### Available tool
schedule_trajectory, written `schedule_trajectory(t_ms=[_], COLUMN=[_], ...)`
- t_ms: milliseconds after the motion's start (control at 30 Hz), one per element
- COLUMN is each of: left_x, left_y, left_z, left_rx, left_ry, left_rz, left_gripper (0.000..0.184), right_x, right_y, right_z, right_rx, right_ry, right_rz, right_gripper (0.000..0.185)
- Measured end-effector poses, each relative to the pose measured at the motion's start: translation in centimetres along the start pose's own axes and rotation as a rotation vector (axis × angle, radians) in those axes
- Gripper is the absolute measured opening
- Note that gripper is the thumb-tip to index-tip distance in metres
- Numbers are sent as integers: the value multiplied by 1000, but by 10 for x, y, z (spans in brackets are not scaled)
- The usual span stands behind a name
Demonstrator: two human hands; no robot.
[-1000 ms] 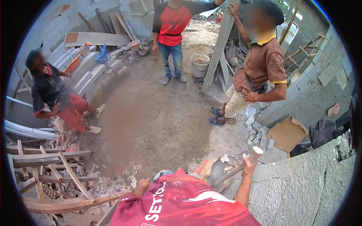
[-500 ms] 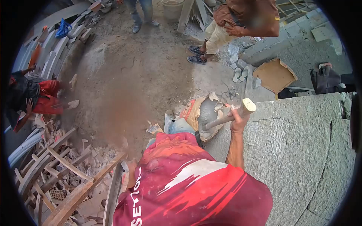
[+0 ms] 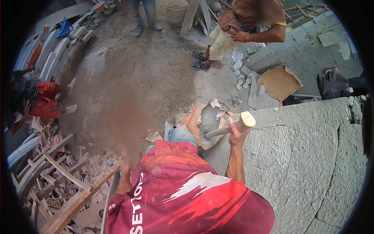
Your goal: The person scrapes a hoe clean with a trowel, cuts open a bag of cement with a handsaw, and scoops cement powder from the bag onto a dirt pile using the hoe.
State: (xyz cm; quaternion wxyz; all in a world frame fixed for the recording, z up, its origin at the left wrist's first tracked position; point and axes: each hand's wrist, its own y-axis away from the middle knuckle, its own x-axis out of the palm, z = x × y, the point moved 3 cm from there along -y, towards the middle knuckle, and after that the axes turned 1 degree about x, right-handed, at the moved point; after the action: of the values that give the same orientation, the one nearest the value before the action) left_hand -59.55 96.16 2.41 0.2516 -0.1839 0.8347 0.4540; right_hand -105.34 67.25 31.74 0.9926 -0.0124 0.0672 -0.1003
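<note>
R hand (image 3: pixel 237 136) is clenched round the upper pt of a thick wooden handle (image 3: pixel 220 132), thumb up nr the pale, blunt butt end. Handle slants down & L into the mouth of a torn paper sack (image 3: pixel 191 119), its lower end at the grey powder (image 3: pixel 210 118) inside; can't tell what, if anything, is fixed to that end. Sack is at the R side of the dirt floor (image 3: pixel 163 62), just beside the L edge of the rough concrete wall (image 3: pixel 296 156), nr its upper L corner. Wearer's jeans (image 3: pixel 182 134) are just L of the sack, below them the maroon shirt (image 3: pixel 183 183) w/ white lettering. L hand (image 3: pixel 125 168) is low on the L, close to the upper end of a curved timber (image 3: pixel 102 180); blurred, so can't tell if it's gripping or loose, or if it touches the wood. More timber & scrap along the floor's lower L edge, white pipes (image 3: pixel 23 150) just above. Co-worker in brown top (image 3: pixel 255 19) stands nr the floor's upper R corner, hand at hip; sandals (image 3: pixel 244 82) & a cardboard piece (image 3: pixel 279 82) lie btwn that person & the wall. Another in red shorts (image 3: pixel 46 101) is at the L edge; third person's legs (image 3: pixel 144 13) at far edge, nr a bucket (image 3: pixel 176 11).
</note>
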Motion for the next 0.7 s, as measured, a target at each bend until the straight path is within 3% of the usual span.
schedule_trajectory(t_ms=[67,167,233,267,300,400,433,467,533,700], left_x=[13,-5,4,8,-2,3,25,31,50,70], left_y=[-63,-71,-89,-104,-67,-16,-37,-32,-21,-17], left_z=[35,-3,21,20,-17,-42,2,12,17,26], left_rx=[43,94,148,209,83,-109,-48,124,411,290], left_ry=[302,289,250,209,339,327,186,-160,-727,-559], left_rz=[-11,-116,-157,-197,-58,-61,1,-7,285,135], left_gripper=[42,33,30,28,29,39,36,34,38,49], right_x=[-14,-11,1,30,42,60,60,60,63,79], right_y=[0,8,17,20,27,28,28,29,34,39], right_z=[-7,-11,-5,31,42,57,59,61,62,61], right_rx=[-70,-75,-54,-219,-174,-156,-171,-195,-196,-235], right_ry=[-35,-48,22,76,119,58,96,88,61,141], right_rz=[-34,4,44,-14,20,20,33,35,50,133], right_gripper=[45,50,54,40,25,17,18,18,19,21])
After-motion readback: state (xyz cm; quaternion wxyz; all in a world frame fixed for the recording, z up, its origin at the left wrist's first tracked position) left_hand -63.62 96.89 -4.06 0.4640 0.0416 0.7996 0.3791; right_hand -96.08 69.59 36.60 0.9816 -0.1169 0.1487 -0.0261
